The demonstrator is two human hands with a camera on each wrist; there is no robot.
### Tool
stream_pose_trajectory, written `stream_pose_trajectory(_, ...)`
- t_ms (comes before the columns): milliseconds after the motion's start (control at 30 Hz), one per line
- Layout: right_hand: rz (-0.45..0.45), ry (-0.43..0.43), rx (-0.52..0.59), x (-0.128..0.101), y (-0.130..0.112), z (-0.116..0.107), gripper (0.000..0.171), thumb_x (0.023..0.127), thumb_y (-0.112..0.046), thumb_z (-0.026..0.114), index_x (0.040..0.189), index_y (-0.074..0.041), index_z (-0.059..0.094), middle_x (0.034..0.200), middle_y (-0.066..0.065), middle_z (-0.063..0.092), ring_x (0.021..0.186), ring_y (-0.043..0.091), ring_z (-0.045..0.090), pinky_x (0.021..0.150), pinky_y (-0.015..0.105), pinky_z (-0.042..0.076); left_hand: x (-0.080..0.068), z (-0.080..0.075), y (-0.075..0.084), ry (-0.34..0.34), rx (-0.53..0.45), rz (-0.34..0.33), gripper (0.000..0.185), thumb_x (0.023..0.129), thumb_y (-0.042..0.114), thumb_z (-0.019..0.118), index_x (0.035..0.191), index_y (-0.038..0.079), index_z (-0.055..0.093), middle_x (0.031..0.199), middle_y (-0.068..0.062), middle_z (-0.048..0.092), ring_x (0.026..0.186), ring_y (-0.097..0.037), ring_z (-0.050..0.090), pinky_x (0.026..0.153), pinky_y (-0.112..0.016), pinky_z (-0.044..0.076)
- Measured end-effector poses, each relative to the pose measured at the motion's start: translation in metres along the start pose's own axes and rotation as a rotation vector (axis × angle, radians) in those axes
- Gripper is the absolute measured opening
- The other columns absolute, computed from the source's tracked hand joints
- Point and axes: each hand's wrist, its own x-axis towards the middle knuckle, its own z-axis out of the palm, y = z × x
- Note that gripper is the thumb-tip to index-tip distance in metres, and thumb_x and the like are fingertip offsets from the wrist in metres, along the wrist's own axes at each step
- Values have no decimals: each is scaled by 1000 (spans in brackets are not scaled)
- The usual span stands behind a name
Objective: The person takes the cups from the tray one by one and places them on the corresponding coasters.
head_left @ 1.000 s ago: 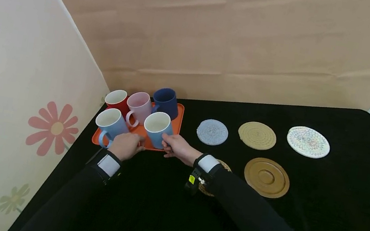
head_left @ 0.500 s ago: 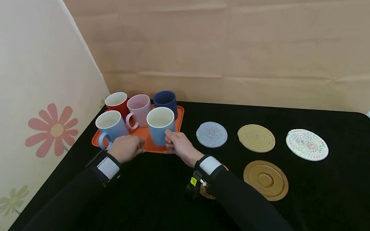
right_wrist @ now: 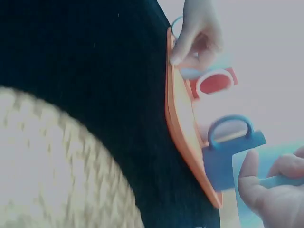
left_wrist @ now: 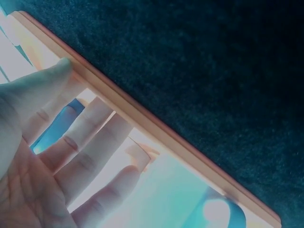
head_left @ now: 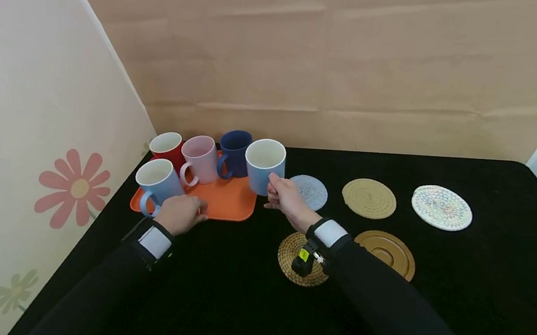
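The right hand [head_left: 287,198] grips a light blue ceramic mug with a white inside [head_left: 265,165], its fingers curled round the mug's near side. The mug is held upright in the air, just beyond the fingertips, over the black table [head_left: 465,292] between the flat orange plastic tray [head_left: 226,202] and a round pale blue woven coaster [head_left: 311,190]. The left hand [head_left: 180,213] rests on the tray's near rim, fingers relaxed and laid over the edge, thumb along the rim. Just beyond those fingers stands a second light blue mug [head_left: 157,180]; farther off are a pink mug [head_left: 200,158], a red mug [head_left: 169,147] and a dark blue mug [head_left: 234,152]. Under the right wrist lies a round brown wicker coaster [head_left: 294,256].
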Motion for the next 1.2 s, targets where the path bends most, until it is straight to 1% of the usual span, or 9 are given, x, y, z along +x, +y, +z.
stream_pose_trajectory(133, -12, 44, -14, -4, 0, -16, 44, 108, -25, 29, 66, -12, 34, 62, 0, 31, 57, 15, 33, 78, 34, 47, 1, 1, -1, 5, 5, 1, 14, 89, 18, 70, 78, 13, 64, 69, 1, 57, 60, -16, 51, 56, -32, 45)
stream_pose_trajectory(333, -27, 121, -26, -13, 2, -37, 44, 108, -22, 29, 65, -10, 34, 62, 0, 31, 56, 16, 33, 76, 36, 44, 1, 1, -1, 4, 5, 2, 15, 88, 19, 70, 76, 14, 63, 69, 2, 56, 61, -16, 52, 57, -32, 45)
stream_pose_trajectory(567, -22, 234, -15, -20, 7, -49, 44, 108, -23, 27, 67, -10, 35, 62, 0, 30, 58, 16, 33, 78, 37, 45, 2, 2, -3, 12, 10, 1, 16, 88, 20, 71, 75, 15, 63, 69, 2, 57, 61, -16, 53, 56, -31, 45)
stream_pose_trajectory(700, -31, 282, 2, -22, 10, -49, 43, 108, -23, 27, 69, -10, 36, 62, -1, 31, 60, 15, 35, 77, 34, 45, 2, 2, -3, 13, 16, 6, 16, 88, 20, 71, 76, 15, 63, 69, 2, 57, 60, -15, 53, 55, -31, 45)
stream_pose_trajectory(833, -43, 308, 19, -25, 11, -45, 41, 108, -21, 27, 69, -10, 36, 62, -1, 31, 61, 14, 36, 76, 32, 46, 0, -2, 0, 28, 22, 26, 16, 88, 19, 70, 75, 14, 62, 68, 1, 57, 60, -16, 53, 55, -32, 45)
stream_pose_trajectory(1000, -40, 294, -1, -27, 14, -38, 41, 108, -21, 27, 70, -10, 36, 65, 1, 32, 65, 16, 38, 78, 34, 46, -2, -5, 3, 30, 17, 27, 15, 88, 17, 70, 76, 13, 63, 69, 1, 57, 60, -16, 53, 56, -32, 45)
stream_pose_trajectory(1100, -33, 288, -17, -26, 16, -33, 41, 108, -21, 26, 70, -10, 35, 66, 1, 31, 66, 16, 38, 79, 35, 45, -2, -5, 4, 28, 15, 23, 15, 88, 17, 70, 77, 12, 63, 69, 1, 57, 60, -16, 52, 56, -32, 45)
stream_pose_trajectory(1200, -26, 300, -14, -26, 18, -28, 41, 108, -20, 25, 70, -10, 36, 66, 1, 31, 67, 16, 39, 79, 35, 45, -1, -3, 5, 21, 10, 19, 16, 89, 17, 70, 76, 12, 62, 68, 1, 55, 59, -16, 50, 55, -32, 44)
